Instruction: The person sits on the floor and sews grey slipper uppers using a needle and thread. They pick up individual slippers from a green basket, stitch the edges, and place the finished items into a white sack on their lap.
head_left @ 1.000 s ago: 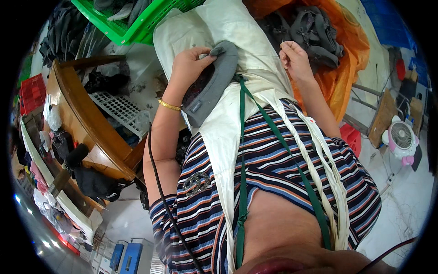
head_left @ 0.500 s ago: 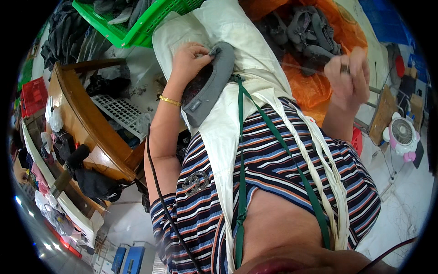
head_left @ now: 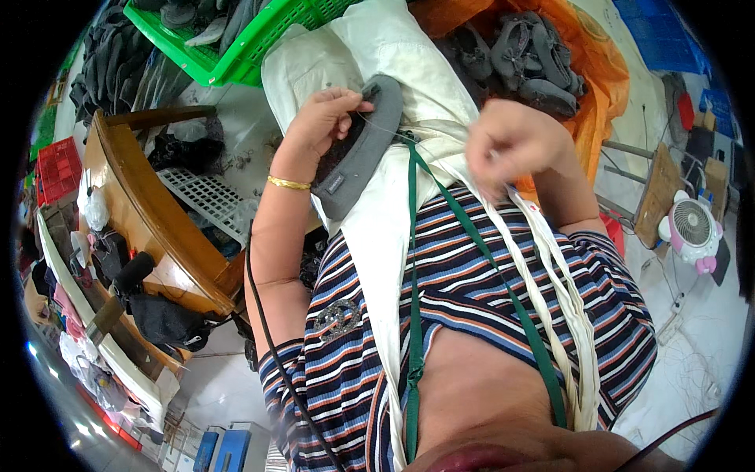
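A wooden bench (head_left: 149,228) stands at the left. The left hand (head_left: 318,126) is curled around a grey shoe upper (head_left: 358,149), which rests on the white cloth (head_left: 377,228) over the lap. The right hand (head_left: 511,145) is closed in a pinch; a thin thread (head_left: 385,130) runs across from the shoe upper. An orange bag (head_left: 582,86) of grey shoes lies behind.

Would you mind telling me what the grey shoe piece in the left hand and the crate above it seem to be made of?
The grey shoe piece looks like soft matte fabric, perhaps felt or knit: it bends in the left hand and shows no shine. The green crate looks like moulded plastic, judging by its glossy lattice wall.
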The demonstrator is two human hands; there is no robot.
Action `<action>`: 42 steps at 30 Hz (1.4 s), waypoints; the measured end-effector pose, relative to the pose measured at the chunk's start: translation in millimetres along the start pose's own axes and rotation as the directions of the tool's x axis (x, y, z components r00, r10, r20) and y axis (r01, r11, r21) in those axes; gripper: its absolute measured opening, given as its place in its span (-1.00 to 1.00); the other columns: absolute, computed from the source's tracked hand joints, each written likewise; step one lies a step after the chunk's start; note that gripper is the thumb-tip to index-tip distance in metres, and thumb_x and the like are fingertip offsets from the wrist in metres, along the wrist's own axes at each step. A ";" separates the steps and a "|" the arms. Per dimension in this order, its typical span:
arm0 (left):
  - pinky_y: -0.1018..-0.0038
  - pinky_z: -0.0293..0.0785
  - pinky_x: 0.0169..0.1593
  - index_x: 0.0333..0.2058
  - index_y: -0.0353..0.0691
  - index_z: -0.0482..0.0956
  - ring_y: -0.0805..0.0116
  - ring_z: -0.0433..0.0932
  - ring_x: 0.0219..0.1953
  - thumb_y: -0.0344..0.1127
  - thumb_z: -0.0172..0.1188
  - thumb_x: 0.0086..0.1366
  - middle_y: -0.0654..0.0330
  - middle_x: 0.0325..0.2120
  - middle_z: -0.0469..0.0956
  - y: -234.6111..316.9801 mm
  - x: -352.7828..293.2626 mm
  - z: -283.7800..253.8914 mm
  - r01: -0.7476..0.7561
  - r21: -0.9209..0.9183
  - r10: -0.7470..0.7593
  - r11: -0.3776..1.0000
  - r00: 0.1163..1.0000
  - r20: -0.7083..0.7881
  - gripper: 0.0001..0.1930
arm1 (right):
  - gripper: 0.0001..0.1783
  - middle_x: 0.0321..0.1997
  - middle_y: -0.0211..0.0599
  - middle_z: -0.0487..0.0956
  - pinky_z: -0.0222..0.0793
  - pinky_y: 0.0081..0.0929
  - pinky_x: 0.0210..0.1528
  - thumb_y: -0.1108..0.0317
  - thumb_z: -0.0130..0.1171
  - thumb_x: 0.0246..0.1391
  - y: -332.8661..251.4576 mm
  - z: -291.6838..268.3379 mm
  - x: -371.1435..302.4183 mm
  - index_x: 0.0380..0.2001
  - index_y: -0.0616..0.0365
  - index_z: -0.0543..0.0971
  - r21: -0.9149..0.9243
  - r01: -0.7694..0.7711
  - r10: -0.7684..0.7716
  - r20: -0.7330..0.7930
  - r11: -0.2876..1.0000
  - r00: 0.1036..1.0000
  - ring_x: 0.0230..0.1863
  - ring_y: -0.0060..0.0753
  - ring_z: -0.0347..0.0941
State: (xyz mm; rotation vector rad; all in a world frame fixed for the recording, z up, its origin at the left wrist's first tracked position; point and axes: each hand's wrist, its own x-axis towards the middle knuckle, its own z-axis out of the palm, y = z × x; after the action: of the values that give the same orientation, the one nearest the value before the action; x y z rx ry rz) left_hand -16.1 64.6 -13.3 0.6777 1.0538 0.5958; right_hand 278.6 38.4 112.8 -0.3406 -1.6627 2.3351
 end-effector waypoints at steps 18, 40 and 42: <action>0.62 0.31 -0.40 -0.35 -0.33 0.62 0.62 0.39 -0.49 -0.32 0.25 0.27 0.39 -0.53 0.51 -14.2 -17.1 2.7 -0.128 0.287 0.171 0.949 0.977 -0.128 -0.84 | -0.91 -0.37 -0.26 0.51 0.47 -0.29 -0.23 0.41 0.16 0.06 101.7 -30.8 92.5 -0.32 0.06 0.55 -0.952 -0.304 -0.352 -0.294 0.028 0.889 -0.27 -0.12 0.52; 0.71 0.19 -0.52 -0.30 -0.16 0.50 0.67 0.28 -0.60 -0.31 0.11 0.40 0.33 -0.46 0.55 -21.8 -17.6 5.1 -0.124 0.092 0.124 0.988 0.992 0.009 -0.91 | -0.91 -0.47 -0.43 0.48 0.23 -0.61 -0.48 0.34 0.16 0.24 142.2 -80.5 -15.4 -0.26 0.06 0.48 0.372 0.485 0.216 -0.913 0.792 0.347 -0.52 -0.55 0.31; 0.71 0.19 -0.51 -0.31 -0.16 0.50 0.68 0.27 -0.60 -0.32 0.10 0.40 0.34 -0.47 0.54 -18.6 -22.2 7.2 -0.155 0.168 0.157 0.974 0.988 0.003 -0.91 | -0.92 -0.46 -0.41 0.48 0.22 -0.61 -0.48 0.35 0.15 0.24 147.5 -83.1 -17.2 -0.28 0.08 0.47 0.341 0.487 0.225 -0.933 0.804 0.282 -0.50 -0.55 0.30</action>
State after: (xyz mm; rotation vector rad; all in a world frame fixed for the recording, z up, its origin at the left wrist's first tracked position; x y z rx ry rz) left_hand -15.7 34.8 -12.0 0.9121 1.0751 0.6512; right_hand 312.1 59.8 -52.7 -1.1265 -0.2809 1.6328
